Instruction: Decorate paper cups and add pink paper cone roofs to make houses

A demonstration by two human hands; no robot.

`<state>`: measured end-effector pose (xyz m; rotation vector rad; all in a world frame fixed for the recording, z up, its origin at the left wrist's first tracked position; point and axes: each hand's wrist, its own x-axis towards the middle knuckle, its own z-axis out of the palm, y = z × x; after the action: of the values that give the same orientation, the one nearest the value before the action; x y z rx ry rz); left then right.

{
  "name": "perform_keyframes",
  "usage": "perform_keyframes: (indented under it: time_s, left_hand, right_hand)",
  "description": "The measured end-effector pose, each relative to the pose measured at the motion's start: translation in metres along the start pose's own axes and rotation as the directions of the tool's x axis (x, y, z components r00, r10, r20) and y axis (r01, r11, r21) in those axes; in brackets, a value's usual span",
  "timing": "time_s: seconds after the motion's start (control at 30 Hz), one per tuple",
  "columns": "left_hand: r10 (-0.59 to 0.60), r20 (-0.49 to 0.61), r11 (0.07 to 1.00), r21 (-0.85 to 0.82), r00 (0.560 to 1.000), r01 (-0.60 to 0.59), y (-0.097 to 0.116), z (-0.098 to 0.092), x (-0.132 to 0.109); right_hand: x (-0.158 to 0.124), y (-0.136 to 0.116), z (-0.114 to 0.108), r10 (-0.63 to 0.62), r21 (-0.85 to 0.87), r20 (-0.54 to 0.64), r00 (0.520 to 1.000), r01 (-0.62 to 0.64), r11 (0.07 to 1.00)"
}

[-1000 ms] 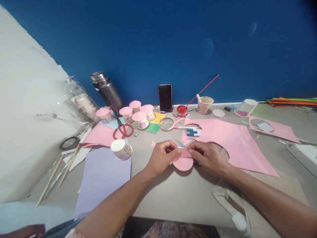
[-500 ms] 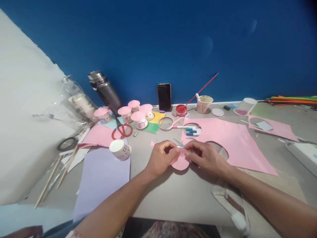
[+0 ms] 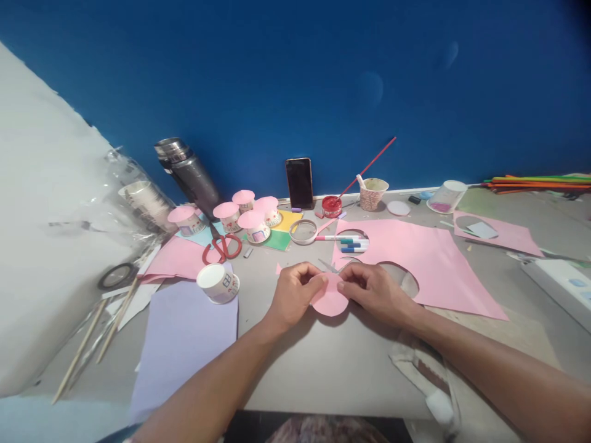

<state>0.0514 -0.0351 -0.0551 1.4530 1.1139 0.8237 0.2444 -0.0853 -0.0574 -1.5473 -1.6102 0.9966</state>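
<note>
A small pink paper circle [image 3: 329, 301] is held just above the grey table [image 3: 323, 369] between both my hands. My left hand [image 3: 293, 294] pinches its left upper edge with curled fingers. My right hand [image 3: 372, 292] pinches the right upper edge the same way. Just behind the circle lie small metal scissors [image 3: 333, 267]. A large pink sheet [image 3: 429, 258] with round holes cut out spreads behind and to the right of my right hand. A white paper cup [image 3: 217, 283] lies on its side left of my left hand.
A lilac sheet [image 3: 184, 338] covers the near left. Red scissors [image 3: 222, 245], several pink-topped cups [image 3: 244, 215], a steel flask [image 3: 187, 172], a phone [image 3: 299, 183], a red paint pot [image 3: 331, 206], markers [image 3: 353, 245] and a tape ring [image 3: 303, 232] crowd the back. Wooden sticks [image 3: 92, 338] lie left.
Both hands have drawn slightly closer together on the pink circle, and the view has shifted a little to the right. The circle stays held between them.
</note>
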Motion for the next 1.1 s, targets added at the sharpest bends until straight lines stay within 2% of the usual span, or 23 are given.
perform_keyframes:
  time_s: [0.2,0.43,0.63,0.83,1.1]
  left_hand:
    - [-0.004,0.038,1.0,-0.006,0.999,0.004,-0.0006,0.0015,-0.0014]
    - [-0.061,0.173,0.995,-0.073,0.983,0.075,-0.0022,0.0,-0.0008]
    - [-0.08,0.141,0.996,-0.027,0.987,0.085,-0.0039,0.0009,-0.001]
    - [-0.122,0.115,0.988,-0.075,0.986,0.132,-0.0045,-0.0014,0.0011]
    - [-0.125,0.183,0.975,-0.16,0.975,0.155,-0.0048,-0.0043,0.0028]
  right_hand:
    - [0.0014,0.001,0.0017,-0.025,0.013,-0.025,0.999,0.026,1.0]
    - [0.0021,0.0036,0.0012,-0.029,0.005,-0.007,1.0,0.029,1.0]
    - [0.0004,0.0026,0.0019,-0.044,-0.042,-0.008,0.999,0.043,0.998]
    - [-0.0008,0.0007,-0.0041,-0.005,0.03,0.045,0.999,0.004,1.0]
    - [0.0001,0.0015,-0.0068,0.045,0.109,0.037,0.998,-0.049,0.993]
